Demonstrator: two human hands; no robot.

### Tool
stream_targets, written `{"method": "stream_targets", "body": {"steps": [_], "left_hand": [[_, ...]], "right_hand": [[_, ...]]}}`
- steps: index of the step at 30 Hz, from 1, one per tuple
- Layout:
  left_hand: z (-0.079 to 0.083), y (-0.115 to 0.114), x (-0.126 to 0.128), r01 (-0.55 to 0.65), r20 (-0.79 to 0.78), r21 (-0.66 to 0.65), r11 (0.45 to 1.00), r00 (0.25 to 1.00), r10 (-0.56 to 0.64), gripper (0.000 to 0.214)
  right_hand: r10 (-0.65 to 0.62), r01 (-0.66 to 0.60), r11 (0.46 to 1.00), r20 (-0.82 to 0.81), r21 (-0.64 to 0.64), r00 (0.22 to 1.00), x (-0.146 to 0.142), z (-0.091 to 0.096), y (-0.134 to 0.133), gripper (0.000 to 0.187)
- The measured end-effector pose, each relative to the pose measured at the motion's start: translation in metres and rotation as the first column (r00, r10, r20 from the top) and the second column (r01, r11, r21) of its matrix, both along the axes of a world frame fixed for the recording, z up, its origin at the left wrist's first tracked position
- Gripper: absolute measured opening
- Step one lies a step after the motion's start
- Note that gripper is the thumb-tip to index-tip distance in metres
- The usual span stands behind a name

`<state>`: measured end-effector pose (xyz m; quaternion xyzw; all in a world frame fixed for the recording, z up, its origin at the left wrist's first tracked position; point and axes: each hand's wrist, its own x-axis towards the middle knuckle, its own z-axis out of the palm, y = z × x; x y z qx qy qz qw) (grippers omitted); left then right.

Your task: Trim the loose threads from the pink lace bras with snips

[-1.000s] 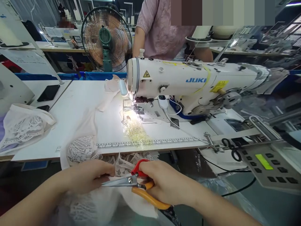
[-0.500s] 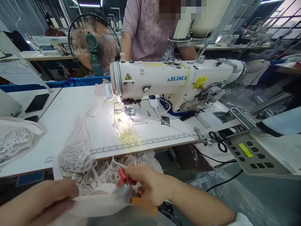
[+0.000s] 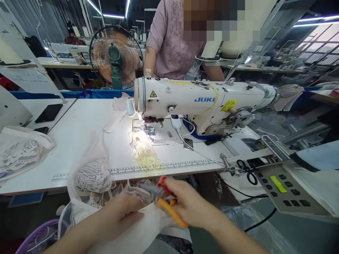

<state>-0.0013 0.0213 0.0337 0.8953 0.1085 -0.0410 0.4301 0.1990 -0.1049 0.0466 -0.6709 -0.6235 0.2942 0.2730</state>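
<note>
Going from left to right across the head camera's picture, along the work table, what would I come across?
Lace pile → black phone → fan → sewing machine → black scissors → control panel.

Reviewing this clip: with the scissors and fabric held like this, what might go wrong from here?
1. The right hand holds the red-and-orange-handled scissors with the blades aimed toward the left hand, which grips the white fabric close by; a finger could get nicked.
2. The frame is motion-blurred around the blades, so a hasty snip might cut the white lace pieces bunched at the white table's edge.
</note>
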Motion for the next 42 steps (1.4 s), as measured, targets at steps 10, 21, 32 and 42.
{"method": "stream_targets", "body": {"steps": [10, 21, 32, 42], "left_hand": [[-0.011, 0.023, -0.003, -0.001, -0.066, -0.003, 1.0, 0.998, 0.001, 0.027], [-0.022, 0.052, -0.01, -0.086, -0.056, -0.067, 0.994, 0.995, 0.083, 0.032], [-0.025, 0.053, -0.009, -0.089, -0.083, -0.028, 0.996, 0.993, 0.086, 0.033], [-0.023, 0.054, -0.007, -0.09, -0.127, -0.018, 0.996, 0.988, 0.087, 0.036]], "right_hand": [[-0.203, 0.29, 0.953, 0.536, -0.083, 0.82, 0.042, -0.005, 0.087, 0.017], [-0.358, 0.479, 0.877, 0.614, -0.038, 0.704, 0.158, -0.021, 0.037, 0.039], [-0.499, 0.572, 0.815, 0.388, -0.094, 0.775, 0.19, -0.039, 0.056, 0.033], [-0.729, 0.748, 0.654, -0.167, 0.112, 0.663, 0.197, -0.061, 0.034, 0.024]]}}
